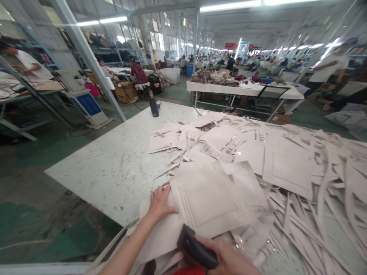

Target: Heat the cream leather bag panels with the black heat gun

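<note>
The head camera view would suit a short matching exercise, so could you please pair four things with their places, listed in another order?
1. black handheld tool
2. dark upright cylinder
3. bare left hand
4. blue rectangular panel

A. spread on a beige leather-like piece
B. on a pale floor stand
C. in the right hand
D. near the far corner of the pale work table

Pairs: 1-C, 2-D, 3-A, 4-B

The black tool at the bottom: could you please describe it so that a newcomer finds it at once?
Start at the big white table, where beige pieces are heaped. At its near side, the right hand holds the black tool. It is thick and dark with a blocky end, while the pieces around it are flat and pale.
</note>
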Motion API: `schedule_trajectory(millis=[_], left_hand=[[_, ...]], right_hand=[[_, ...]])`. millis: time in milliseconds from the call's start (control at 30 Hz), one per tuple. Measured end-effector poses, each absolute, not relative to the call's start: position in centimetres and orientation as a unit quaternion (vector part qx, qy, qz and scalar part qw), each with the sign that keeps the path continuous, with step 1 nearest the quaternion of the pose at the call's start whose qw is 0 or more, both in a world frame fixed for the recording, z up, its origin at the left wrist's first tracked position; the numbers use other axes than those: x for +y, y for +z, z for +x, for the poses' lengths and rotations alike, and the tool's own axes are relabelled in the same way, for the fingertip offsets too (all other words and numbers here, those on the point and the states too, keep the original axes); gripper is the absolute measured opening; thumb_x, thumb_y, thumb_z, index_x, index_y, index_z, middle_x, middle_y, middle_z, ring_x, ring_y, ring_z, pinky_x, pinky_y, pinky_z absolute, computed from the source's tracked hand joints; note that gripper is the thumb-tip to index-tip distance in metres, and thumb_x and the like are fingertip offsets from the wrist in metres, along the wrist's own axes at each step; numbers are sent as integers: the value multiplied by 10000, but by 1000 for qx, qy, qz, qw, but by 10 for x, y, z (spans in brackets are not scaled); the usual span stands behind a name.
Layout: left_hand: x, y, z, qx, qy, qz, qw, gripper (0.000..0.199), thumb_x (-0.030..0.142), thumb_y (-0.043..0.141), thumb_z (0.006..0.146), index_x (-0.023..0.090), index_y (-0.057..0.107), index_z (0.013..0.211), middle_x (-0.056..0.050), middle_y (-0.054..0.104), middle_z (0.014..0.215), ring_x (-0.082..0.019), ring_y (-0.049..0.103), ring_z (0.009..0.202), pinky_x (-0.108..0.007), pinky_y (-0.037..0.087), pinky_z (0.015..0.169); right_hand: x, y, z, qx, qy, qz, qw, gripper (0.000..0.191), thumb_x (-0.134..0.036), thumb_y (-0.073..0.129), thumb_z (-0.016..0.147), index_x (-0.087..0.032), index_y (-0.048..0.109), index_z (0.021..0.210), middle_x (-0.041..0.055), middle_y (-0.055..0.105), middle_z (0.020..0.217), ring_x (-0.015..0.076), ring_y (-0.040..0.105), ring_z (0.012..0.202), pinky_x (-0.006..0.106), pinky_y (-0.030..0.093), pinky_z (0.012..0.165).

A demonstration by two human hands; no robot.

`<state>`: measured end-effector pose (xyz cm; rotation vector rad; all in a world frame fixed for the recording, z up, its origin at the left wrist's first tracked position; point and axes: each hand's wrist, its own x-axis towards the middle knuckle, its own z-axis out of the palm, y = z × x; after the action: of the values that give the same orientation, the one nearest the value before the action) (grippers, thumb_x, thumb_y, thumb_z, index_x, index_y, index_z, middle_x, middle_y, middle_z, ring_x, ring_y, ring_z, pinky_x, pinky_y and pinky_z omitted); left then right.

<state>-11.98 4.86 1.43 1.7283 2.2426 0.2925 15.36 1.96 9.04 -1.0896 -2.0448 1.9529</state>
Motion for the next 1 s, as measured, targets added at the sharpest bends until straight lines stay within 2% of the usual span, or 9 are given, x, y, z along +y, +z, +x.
schedule_trajectory(millis=[100,167,233,333,433,500,567,833,1000], left_hand=[[57,29,-120,762,174,586,211,591,401,666,512,251,527,1066,-45,558,1000,-253,494,971,-346,339,853],[66,36,-120,740,217,587,247,342,356,588,615,260,598,943,-8,626,889,-207,550,869,-287,379,754],[77,39,-116,734,240,583,253,218,341,516,677,241,635,831,17,644,749,-175,571,757,-254,388,668],[96,36,-107,733,286,565,246,250,341,475,703,207,643,831,20,656,740,-165,571,729,-245,395,652],[112,30,-98,734,320,547,244,296,342,480,697,196,641,897,11,677,788,-170,575,736,-251,407,664],[117,26,-95,736,331,538,244,296,345,495,684,191,652,883,7,683,759,-175,577,719,-256,413,658],[120,22,-95,736,337,533,246,288,344,506,674,195,660,866,8,686,738,-176,579,710,-256,418,656],[124,5,-100,731,345,525,266,302,366,492,699,199,645,899,3,695,827,-175,592,759,-255,427,688],[126,-2,-102,727,358,519,270,302,369,491,703,213,643,911,13,693,838,-173,591,774,-256,427,701]], right_hand=[[27,89,146,-669,636,-373,94,577,-81,537,552,-292,536,1089,-83,667,819,141,520,633,202,367,510],[33,89,150,-660,623,-404,116,672,-69,512,553,-303,452,1180,-65,666,934,152,538,643,222,399,529],[37,89,162,-652,616,-425,122,716,-62,482,556,-296,395,1227,-42,665,976,178,572,676,252,447,563],[38,87,186,-642,631,-420,116,717,-46,478,553,-268,402,1231,-15,646,1066,225,588,902,310,481,783],[34,78,206,-637,646,-403,120,646,-149,574,615,-235,408,1233,24,538,1246,263,451,1158,392,318,1020],[30,71,213,-621,652,-418,126,622,-265,613,636,-244,419,1227,32,561,1221,294,441,1167,449,296,1027],[27,64,213,-608,643,-446,134,622,-308,644,605,-265,459,1196,24,620,1144,323,479,1124,477,339,993],[37,60,202,-610,588,-507,159,695,-184,571,574,-237,396,1245,19,668,1036,317,554,1001,410,482,853],[33,63,230,-600,569,-541,157,705,-280,610,582,-214,393,1250,28,696,957,338,542,1016,412,466,876]])
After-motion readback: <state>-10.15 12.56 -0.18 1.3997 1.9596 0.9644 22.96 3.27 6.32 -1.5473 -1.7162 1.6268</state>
